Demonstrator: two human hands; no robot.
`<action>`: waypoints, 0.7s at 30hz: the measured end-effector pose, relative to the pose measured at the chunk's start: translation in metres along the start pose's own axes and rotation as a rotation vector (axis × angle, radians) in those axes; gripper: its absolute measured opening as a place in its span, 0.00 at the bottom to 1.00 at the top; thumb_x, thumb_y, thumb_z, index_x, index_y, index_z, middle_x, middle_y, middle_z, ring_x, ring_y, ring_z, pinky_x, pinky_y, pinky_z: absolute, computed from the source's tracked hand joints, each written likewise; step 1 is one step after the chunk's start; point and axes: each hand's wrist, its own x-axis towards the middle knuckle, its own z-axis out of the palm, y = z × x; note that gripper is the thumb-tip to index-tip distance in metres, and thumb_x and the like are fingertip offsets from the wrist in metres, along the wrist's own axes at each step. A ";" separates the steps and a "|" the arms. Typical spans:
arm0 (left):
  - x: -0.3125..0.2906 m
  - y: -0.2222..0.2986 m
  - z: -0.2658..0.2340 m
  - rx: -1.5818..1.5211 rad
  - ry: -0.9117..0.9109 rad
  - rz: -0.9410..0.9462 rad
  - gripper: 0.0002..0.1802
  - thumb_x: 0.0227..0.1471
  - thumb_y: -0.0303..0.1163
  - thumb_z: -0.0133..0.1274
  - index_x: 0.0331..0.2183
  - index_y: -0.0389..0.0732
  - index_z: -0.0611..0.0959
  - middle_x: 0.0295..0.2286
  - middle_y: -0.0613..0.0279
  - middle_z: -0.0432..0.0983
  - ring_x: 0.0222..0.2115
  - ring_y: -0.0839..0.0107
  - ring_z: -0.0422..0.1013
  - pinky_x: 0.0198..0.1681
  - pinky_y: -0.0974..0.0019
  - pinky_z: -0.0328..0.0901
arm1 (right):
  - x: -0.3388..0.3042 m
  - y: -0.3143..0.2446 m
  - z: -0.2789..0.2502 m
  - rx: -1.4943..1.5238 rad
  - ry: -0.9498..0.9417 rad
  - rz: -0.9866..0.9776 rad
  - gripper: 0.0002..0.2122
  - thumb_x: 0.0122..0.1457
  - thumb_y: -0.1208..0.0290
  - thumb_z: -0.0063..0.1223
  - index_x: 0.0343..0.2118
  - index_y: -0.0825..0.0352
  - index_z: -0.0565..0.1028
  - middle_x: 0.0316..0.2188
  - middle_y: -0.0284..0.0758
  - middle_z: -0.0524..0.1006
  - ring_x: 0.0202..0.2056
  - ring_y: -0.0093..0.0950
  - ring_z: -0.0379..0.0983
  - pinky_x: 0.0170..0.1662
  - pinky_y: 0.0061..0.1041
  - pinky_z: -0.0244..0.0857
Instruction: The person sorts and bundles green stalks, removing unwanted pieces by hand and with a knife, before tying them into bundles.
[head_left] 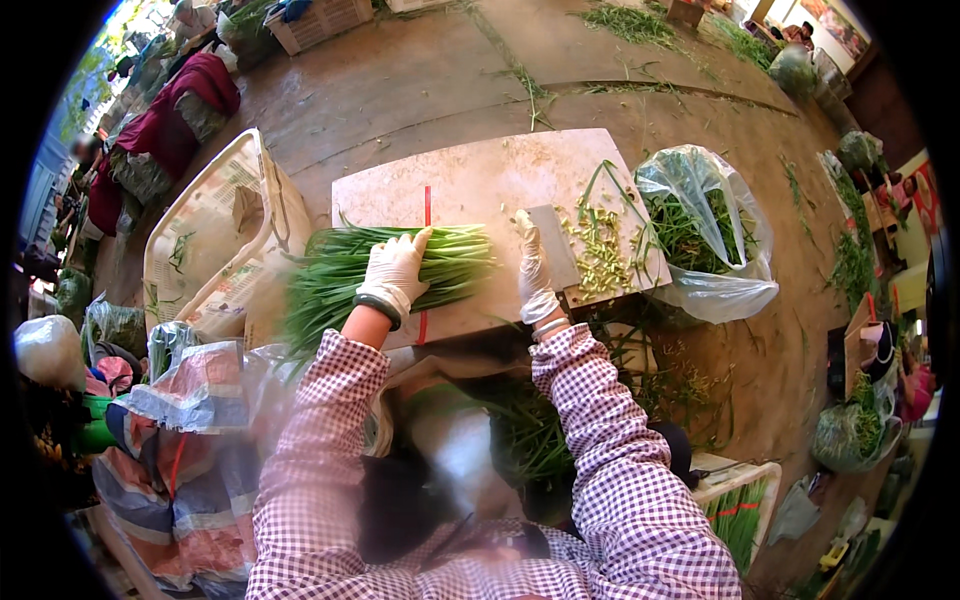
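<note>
A thick bunch of garlic chives [330, 270] lies across the pale board [470, 180], green leaves to the left and pale stem ends to the right. My left hand [395, 268], in a white glove, presses down on it with the fingers wrapped over the top. In my right hand [536, 265], gloved too, is a cleaver, its broad grey blade [555, 245] resting on the board right of the stems; the handle is hidden. Short cut stem ends [600, 245] are scattered beyond the blade. A red strip [428, 205] shows above and below the bunch.
Left of the board stands a cream plastic crate [270, 185]. A clear bag of green trimmings [715, 225] sits against the right edge. Striped woven sacking [190, 400] lies at lower left, a crate of chives [738, 510] at lower right. Cut greens litter the floor [420, 90].
</note>
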 end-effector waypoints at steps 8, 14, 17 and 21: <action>-0.006 0.001 0.015 -0.006 0.035 -0.015 0.68 0.23 0.49 0.72 0.64 0.51 0.52 0.49 0.55 0.63 0.52 0.57 0.59 0.59 0.50 0.49 | -0.024 -0.012 0.017 -0.970 0.098 -0.479 0.26 0.68 0.53 0.31 0.58 0.71 0.62 0.52 0.47 0.69 0.53 0.39 0.66 0.57 0.30 0.58; -0.006 0.003 0.018 -0.041 -0.080 -0.051 0.71 0.22 0.52 0.72 0.64 0.51 0.49 0.57 0.55 0.56 0.59 0.57 0.51 0.63 0.41 0.41 | -0.020 0.011 0.010 -1.507 -0.258 -0.717 0.36 0.61 0.53 0.47 0.64 0.70 0.49 0.63 0.46 0.52 0.64 0.38 0.48 0.66 0.32 0.42; -0.007 0.007 0.018 0.025 -0.112 -0.042 0.70 0.22 0.53 0.71 0.64 0.46 0.52 0.61 0.53 0.50 0.64 0.56 0.43 0.64 0.41 0.41 | -0.023 0.018 0.033 -1.934 -0.530 -0.589 0.45 0.51 0.57 0.60 0.66 0.69 0.46 0.67 0.45 0.45 0.69 0.36 0.36 0.69 0.36 0.31; 0.006 0.002 0.041 0.162 -0.153 -0.052 0.72 0.22 0.55 0.71 0.64 0.40 0.50 0.64 0.50 0.42 0.65 0.53 0.38 0.64 0.40 0.40 | 0.021 0.073 0.016 -2.290 -0.454 -0.720 0.31 0.58 0.67 0.42 0.65 0.67 0.50 0.67 0.42 0.48 0.68 0.38 0.43 0.68 0.42 0.37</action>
